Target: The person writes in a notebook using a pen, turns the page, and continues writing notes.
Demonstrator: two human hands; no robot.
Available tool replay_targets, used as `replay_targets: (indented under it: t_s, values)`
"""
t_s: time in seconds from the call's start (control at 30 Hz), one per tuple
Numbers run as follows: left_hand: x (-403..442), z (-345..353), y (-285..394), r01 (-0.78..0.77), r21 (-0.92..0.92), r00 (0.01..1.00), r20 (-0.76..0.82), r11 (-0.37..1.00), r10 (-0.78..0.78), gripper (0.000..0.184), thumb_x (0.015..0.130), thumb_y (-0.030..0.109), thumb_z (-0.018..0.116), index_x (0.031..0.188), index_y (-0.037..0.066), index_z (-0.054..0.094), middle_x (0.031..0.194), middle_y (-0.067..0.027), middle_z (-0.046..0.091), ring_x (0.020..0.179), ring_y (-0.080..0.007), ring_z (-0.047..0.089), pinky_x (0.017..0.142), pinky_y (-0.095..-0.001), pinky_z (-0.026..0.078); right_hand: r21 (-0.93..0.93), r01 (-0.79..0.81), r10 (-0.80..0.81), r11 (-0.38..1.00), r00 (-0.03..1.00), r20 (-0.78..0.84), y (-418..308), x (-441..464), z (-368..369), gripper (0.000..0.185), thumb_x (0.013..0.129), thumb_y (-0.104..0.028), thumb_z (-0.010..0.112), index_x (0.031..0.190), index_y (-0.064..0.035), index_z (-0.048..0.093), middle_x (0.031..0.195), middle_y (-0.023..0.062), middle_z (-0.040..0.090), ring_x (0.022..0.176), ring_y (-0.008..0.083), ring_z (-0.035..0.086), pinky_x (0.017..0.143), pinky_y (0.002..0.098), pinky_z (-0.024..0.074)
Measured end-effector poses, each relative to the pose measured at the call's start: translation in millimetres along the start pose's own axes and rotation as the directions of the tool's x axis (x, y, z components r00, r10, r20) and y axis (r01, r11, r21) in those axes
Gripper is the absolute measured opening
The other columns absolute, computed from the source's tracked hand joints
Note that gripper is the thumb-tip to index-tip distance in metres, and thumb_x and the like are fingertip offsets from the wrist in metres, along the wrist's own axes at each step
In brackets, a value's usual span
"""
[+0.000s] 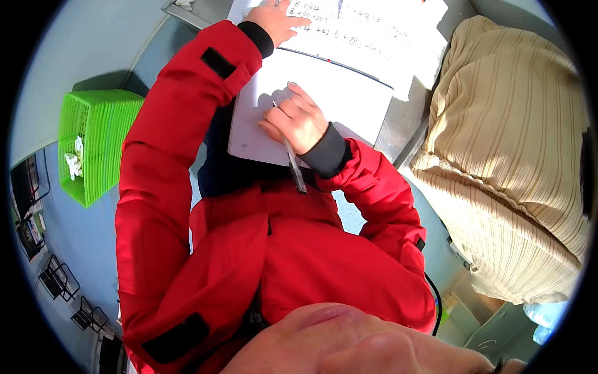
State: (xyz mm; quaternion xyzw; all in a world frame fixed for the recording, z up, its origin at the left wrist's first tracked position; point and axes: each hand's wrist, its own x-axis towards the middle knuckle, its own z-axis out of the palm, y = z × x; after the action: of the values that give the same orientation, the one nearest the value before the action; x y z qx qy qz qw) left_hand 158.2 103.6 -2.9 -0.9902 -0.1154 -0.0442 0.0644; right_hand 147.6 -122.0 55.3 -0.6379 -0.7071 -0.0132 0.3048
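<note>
An open notebook (311, 103) lies on a surface in front of me, its near page mostly blank. The far page (367, 56) carries handwritten rows of numbers with plus signs and is partly washed out by bright light. My left hand (274, 23) rests on that far page with its fingers spread, cut off by the top edge of the view. Over the near page, my right hand (298, 121) grips a pen (293, 161) with a clear barrel and a dark end. The pen tip points up and left, close to the paper; whether it touches cannot be told.
To the left is a green plastic basket (103, 146) with crumpled white tissue (75, 159) in it. On the right stands a bulky thing under a beige striped cloth (511, 143). Black metal-framed chairs (59, 277) show at lower left, a blue plastic bag (545, 318) at lower right.
</note>
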Motion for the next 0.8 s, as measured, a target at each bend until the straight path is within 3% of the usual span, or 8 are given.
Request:
replay_targets:
  t_s: [0.07,0.1,0.2,0.23,0.37,0.8]
  values:
    - [-3,0,-4,-0.004,-0.037,1.0,0.016,0.999,0.004,0.042,0.094,0.033,0.056,0.135,0.044,0.05,0.119,-0.0114,0.057,0.1,-0.029,0.058,0.079,-0.0348,0.055,0.011,-0.007,0.007,1.0,1.0,-0.01,0,0,2,0.02,0.07,-0.014,0.078,0.076,-0.009,0.059,0.065,0.0077,0.048,0.067,0.0269,0.056,0.097,0.0465,0.0484]
    - [-7,4,-9,-0.004,-0.109,0.997,-0.082,0.994,-0.005,0.036,0.093,0.031,0.056,0.129,0.036,0.058,0.124,-0.0106,0.057,0.105,-0.0299,0.058,0.086,-0.0369,0.053,0.013,-0.002,0.003,1.0,1.0,-0.013,0,1,3,0.02,0.07,-0.014,0.078,0.076,-0.0091,0.06,0.065,0.0076,0.048,0.066,0.0269,0.056,0.097,0.0466,0.0484]
    - [-20,26,-33,-0.104,-0.418,0.969,-0.247,0.902,-0.002,0.03,0.094,0.028,0.055,0.121,0.028,0.066,0.13,-0.0105,0.056,0.112,-0.0312,0.056,0.094,-0.0395,0.049,0.014,-0.003,0.003,1.0,1.0,-0.012,0,0,2,0.02,0.07,-0.014,0.078,0.076,-0.0095,0.06,0.065,0.0074,0.048,0.066,0.0266,0.055,0.097,0.0466,0.0483]
    - [-25,25,-35,-0.037,-0.484,0.979,-0.192,0.874,-0.065,0.027,0.094,0.025,0.054,0.117,0.023,0.069,0.13,-0.0111,0.056,0.116,-0.0304,0.054,0.098,-0.0395,0.046,0.016,-0.005,0.006,1.0,1.0,-0.009,0,-1,2,0.02,0.069,-0.014,0.078,0.076,-0.0096,0.06,0.065,0.0073,0.048,0.066,0.0265,0.055,0.098,0.0465,0.0483]
    - [-36,21,-43,0.011,-0.404,0.977,-0.19,0.915,-0.095,0.026,0.094,0.022,0.054,0.115,0.023,0.069,0.127,-0.0106,0.057,0.119,-0.0286,0.051,0.097,-0.039,0.046,0.021,-0.003,0.003,1.0,1.0,-0.005,0,-2,2,0.019,0.069,-0.014,0.078,0.077,-0.0101,0.061,0.065,0.0068,0.048,0.066,0.0261,0.055,0.098,0.0464,0.0479]
    - [-33,25,-39,0.029,-0.379,0.98,-0.174,0.925,-0.102,0.026,0.094,0.022,0.055,0.116,0.025,0.067,0.125,-0.0087,0.058,0.118,-0.0277,0.052,0.097,-0.0386,0.047,-0.001,-0.003,0.003,1.0,0.999,-0.051,-7,-2,-4,0.02,0.068,-0.013,0.079,0.078,-0.0097,0.061,0.065,0.006,0.048,0.066,0.0251,0.056,0.099,0.0463,0.0474]
